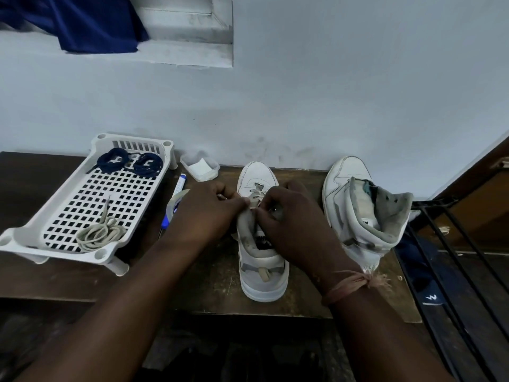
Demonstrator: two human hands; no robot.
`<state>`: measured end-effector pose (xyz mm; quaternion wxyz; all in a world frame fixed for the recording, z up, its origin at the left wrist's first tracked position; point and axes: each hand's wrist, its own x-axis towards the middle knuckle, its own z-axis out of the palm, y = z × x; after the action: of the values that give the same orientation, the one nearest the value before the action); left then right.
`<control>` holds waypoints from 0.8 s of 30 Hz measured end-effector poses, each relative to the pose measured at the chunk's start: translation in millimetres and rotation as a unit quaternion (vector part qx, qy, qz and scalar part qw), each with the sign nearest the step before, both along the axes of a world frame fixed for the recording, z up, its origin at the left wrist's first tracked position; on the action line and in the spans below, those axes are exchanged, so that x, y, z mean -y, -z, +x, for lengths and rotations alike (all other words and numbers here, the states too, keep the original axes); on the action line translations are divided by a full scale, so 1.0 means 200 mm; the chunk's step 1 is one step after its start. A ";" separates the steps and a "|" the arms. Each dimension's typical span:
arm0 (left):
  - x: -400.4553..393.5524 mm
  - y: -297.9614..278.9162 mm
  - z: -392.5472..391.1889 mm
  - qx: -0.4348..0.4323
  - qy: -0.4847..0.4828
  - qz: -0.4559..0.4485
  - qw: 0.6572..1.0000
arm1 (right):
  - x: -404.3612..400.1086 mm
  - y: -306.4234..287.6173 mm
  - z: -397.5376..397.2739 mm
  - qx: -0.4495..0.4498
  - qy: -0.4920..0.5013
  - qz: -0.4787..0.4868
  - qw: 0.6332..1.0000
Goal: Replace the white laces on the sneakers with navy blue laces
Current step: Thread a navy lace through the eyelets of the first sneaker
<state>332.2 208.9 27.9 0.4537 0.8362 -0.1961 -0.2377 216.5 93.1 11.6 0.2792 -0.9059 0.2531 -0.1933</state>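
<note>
Both hands [209, 208] [292, 216] pinching white lace [257, 193], basket [55, 238], marker [180, 186], tape [173, 202] beside.

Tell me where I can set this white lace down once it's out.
Bare tray grid lies between the navy laces and the removed white lace. Bare tabletop also shows between the tray and the left sneaker. Behind the left hand, the marker and tape crowd it.

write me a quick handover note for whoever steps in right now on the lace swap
Left hand and right hand both pinch the white lace on the middle sneaker, partway unlaced.
Right sneaker has no lace visible, tongue pulled up.
One removed white lace lies in the tray; navy laces sit bundled at its far end.
Left: finish unlacing, then thread navy laces into both.
</note>
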 end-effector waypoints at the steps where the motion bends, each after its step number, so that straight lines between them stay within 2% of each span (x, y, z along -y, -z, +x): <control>1: 0.00 0.00 0.00 0.002 -0.010 0.005 1.000 | -0.01 0.00 0.01 0.016 0.025 0.021 0.999; 3: 0.00 -0.01 0.00 -0.032 -0.026 -0.012 0.999 | -0.01 -0.01 0.02 0.063 0.093 0.102 0.988; 6: 0.00 -0.03 0.00 -0.139 -0.039 -0.073 0.987 | 0.00 -0.03 0.01 0.136 0.176 0.262 0.939; 7: 0.00 -0.02 0.01 -0.153 -0.039 -0.084 0.984 | 0.01 -0.03 0.00 0.144 0.192 0.283 0.928; 9: 0.00 -0.01 0.01 -0.151 -0.036 -0.089 0.984 | 0.02 -0.03 -0.01 0.137 0.200 0.257 0.936; 11: -0.01 0.00 0.01 -0.142 -0.026 -0.093 0.985 | 0.02 -0.03 0.00 0.113 0.178 0.148 0.966; 14: -0.01 -0.01 0.01 -0.157 -0.003 -0.116 0.981 | 0.04 -0.01 0.00 0.083 0.070 0.018 0.994; 18: 0.00 -0.02 0.00 -0.147 0.005 -0.106 0.984 | 0.01 -0.02 -0.01 -0.065 0.024 -0.067 0.995; 20: 0.01 -0.02 0.01 -0.152 0.003 -0.110 0.982 | 0.01 -0.01 0.00 -0.066 0.024 -0.079 0.994; 22: 0.01 -0.03 0.01 -0.164 -0.004 -0.112 0.980 | 0.02 -0.02 0.00 0.014 0.037 -0.038 0.998; 23: 0.01 -0.03 0.01 -0.172 -0.008 -0.115 0.978 | 0.03 -0.04 0.00 0.076 0.064 0.033 0.994; 24: 0.01 -0.02 0.02 -0.180 -0.011 -0.119 0.976 | 0.04 -0.06 0.01 0.146 0.095 0.148 0.974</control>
<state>335.6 207.5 32.5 0.5807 0.7218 -0.1289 -0.3539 217.6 85.3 24.1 0.4239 -0.7886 0.3205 -0.3094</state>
